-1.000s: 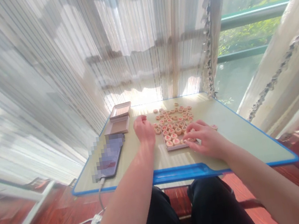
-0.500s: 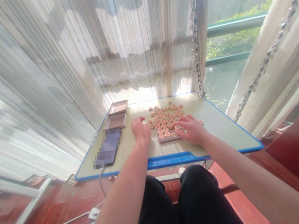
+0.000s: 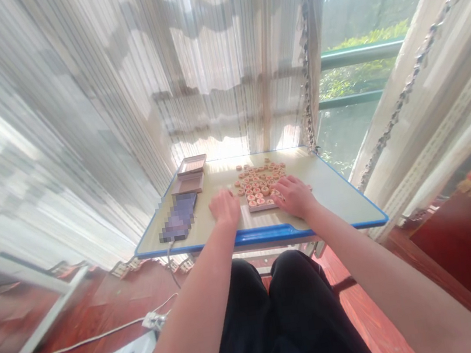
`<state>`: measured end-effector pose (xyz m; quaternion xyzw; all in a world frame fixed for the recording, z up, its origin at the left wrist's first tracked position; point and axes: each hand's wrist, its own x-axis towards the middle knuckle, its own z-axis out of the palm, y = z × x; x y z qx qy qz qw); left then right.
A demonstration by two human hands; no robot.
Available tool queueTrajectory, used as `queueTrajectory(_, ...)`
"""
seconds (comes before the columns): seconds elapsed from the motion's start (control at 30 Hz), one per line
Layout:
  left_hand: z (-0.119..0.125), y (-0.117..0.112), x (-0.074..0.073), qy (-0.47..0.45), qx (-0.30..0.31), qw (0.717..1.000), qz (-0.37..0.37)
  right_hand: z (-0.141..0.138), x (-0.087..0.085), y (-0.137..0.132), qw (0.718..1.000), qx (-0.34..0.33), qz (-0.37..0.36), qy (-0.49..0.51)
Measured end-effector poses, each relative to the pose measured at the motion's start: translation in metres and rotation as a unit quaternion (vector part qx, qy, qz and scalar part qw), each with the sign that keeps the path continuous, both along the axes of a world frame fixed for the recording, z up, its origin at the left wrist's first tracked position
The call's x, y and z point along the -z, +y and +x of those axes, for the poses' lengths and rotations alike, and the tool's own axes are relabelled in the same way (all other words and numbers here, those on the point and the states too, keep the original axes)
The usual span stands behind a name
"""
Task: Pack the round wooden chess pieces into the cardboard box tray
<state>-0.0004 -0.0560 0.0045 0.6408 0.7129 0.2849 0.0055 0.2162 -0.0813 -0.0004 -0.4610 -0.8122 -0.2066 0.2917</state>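
Note:
Several round wooden chess pieces (image 3: pixel 259 180) with red marks lie on a small table (image 3: pixel 340 196), some packed into a shallow tray (image 3: pixel 260 206) near the front. My left hand (image 3: pixel 224 206) rests on the table just left of the tray, its fingers curled loosely. My right hand (image 3: pixel 292 195) lies over the tray's right side, fingers bent down onto the pieces there. What its fingertips touch or hold is too small to make out.
A phone (image 3: pixel 178 216) with a cable lies at the table's left front. Behind it are two flat box halves (image 3: pixel 190 174). Sheer curtains (image 3: pixel 118 99) hang close behind and to the left, a window (image 3: pixel 355 64) at right. A cable and plug (image 3: pixel 154 320) lie on the red floor.
The view has pulled back and tilted up, so table and hands look smaller. My right hand has slid slightly towards the tray's right edge; my left hand stays beside the tray.

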Motion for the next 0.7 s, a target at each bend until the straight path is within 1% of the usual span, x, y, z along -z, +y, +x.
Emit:
queueTrajectory(0.07, 0.001, -0.001, 0.001, -0.030, 0.026, 0.999, 0.037, 0.000, 0.000, 0.000, 1.000, 0.001, 0.000, -0.001)
queueTrajectory(0.17, 0.007, 0.001, 0.005, -0.081, 0.113, 0.984, 0.114, -0.003, -0.001, -0.002, 1.000, -0.006, -0.002, -0.005)
queueTrajectory(0.2, 0.010, 0.001, 0.006, -0.090, 0.141, 0.978, 0.128, -0.004, -0.001, -0.002, 1.000, -0.014, -0.001, -0.007)
queueTrajectory(0.3, 0.018, 0.001, 0.009, -0.102, 0.190, 0.962, 0.167, -0.008, -0.001, -0.002, 0.999, -0.038, 0.011, -0.005)
queueTrajectory(0.4, 0.022, -0.001, 0.010, -0.103, 0.247, 0.939, 0.218, -0.011, -0.002, -0.002, 0.998, -0.050, 0.028, 0.003)
queueTrajectory(0.5, 0.024, -0.003, 0.008, -0.087, 0.310, 0.918, 0.232, -0.013, -0.004, -0.004, 0.997, -0.063, 0.035, 0.010)
queueTrajectory(0.57, 0.024, -0.005, 0.007, -0.078, 0.326, 0.914, 0.229, -0.012, -0.006, -0.005, 0.997, -0.068, 0.034, 0.020)
queueTrajectory(0.7, 0.024, -0.007, 0.006, -0.072, 0.328, 0.912, 0.235, -0.011, -0.008, -0.003, 0.997, -0.063, 0.020, 0.035)
